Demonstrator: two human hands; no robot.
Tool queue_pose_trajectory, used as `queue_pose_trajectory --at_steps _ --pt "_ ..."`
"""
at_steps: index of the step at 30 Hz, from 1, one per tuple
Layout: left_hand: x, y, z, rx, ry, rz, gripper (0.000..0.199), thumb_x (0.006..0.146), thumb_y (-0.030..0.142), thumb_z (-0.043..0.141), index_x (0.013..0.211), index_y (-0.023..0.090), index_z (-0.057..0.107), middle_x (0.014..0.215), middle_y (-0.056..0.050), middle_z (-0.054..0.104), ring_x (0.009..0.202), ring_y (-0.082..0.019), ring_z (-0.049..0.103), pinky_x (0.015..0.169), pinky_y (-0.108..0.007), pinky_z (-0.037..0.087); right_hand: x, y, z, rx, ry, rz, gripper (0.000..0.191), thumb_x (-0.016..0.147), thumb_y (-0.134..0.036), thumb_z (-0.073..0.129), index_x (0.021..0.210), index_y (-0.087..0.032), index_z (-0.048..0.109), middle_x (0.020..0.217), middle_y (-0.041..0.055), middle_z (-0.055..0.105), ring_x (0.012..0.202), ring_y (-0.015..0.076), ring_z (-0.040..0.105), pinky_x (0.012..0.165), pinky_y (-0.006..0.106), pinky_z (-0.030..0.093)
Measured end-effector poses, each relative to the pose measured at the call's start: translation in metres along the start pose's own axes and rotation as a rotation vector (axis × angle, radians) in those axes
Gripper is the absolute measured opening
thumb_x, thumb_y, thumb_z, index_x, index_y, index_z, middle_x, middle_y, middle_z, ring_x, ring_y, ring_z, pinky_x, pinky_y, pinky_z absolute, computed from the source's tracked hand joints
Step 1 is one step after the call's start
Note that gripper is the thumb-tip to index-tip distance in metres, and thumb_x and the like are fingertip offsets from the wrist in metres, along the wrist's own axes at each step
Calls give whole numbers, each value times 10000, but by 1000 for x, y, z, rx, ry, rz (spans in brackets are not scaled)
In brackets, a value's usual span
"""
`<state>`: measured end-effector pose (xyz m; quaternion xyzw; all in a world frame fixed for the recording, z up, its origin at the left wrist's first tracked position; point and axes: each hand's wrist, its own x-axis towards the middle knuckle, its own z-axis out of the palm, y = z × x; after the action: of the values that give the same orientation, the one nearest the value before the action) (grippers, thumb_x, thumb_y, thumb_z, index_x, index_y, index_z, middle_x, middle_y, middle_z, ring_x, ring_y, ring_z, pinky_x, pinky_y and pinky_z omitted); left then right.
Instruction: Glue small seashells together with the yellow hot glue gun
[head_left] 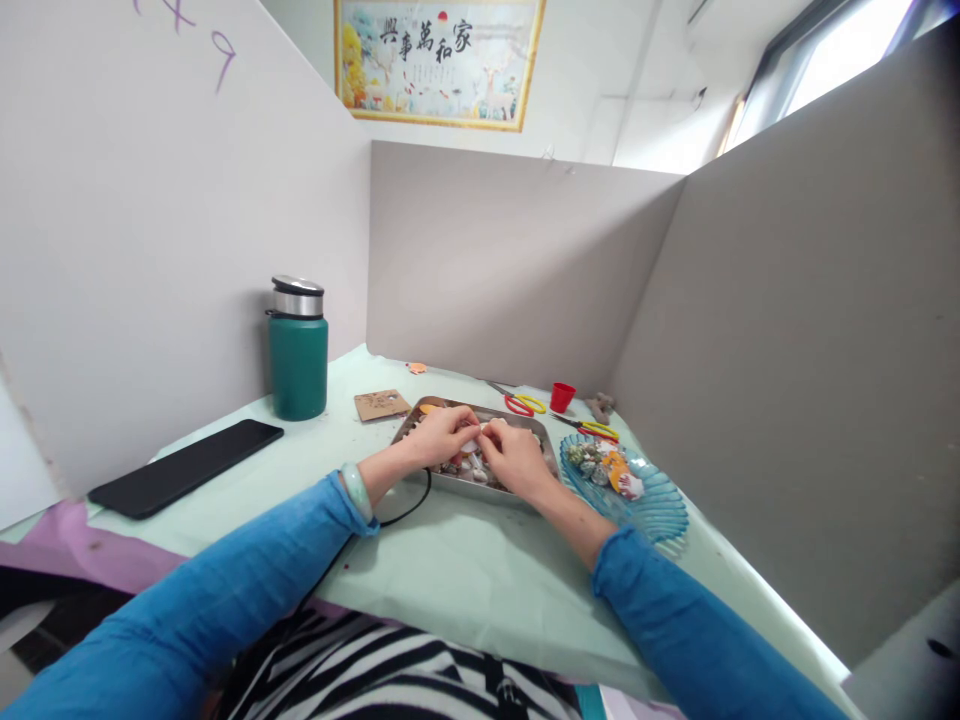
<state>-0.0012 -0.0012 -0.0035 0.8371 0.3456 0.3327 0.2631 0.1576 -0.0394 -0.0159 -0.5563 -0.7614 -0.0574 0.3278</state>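
My left hand [441,437] and my right hand [517,459] meet over a shallow metal tray [489,492]. Both are closed, thumbs and fingers pinched together at the same spot. Whatever sits between the fingertips is too small and too covered to make out. Small white, brown and orange pieces lie in the tray, partly hidden by my hands. Right of the tray, near my right wrist, a blue scalloped plate [666,502] holds orange-and-white pieces [619,472] and greyish, cone-like bits [589,461].
Scissors with red and yellow handles [525,404], a second pair [596,431] and a red cup [562,397] lie behind the tray. A brown card [382,404], green bottle [298,365] and black flat slab [187,466] are leftward. Grey partitions [517,260] enclose the table. A black cord [411,512] runs below my left wrist.
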Motion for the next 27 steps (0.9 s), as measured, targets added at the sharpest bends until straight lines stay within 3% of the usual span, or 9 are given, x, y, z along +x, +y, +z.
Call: queue_pose_trajectory --at_steps 27 --pt "0 -1 1 7 7 -3 262 810 398 440 839 158 539 612 -5 618 426 -92 534 398 -173 349 0 1 1 -8 -15 2 276 865 -362 420 764 -195 615 675 14 644 590 121 540 563 219 299"
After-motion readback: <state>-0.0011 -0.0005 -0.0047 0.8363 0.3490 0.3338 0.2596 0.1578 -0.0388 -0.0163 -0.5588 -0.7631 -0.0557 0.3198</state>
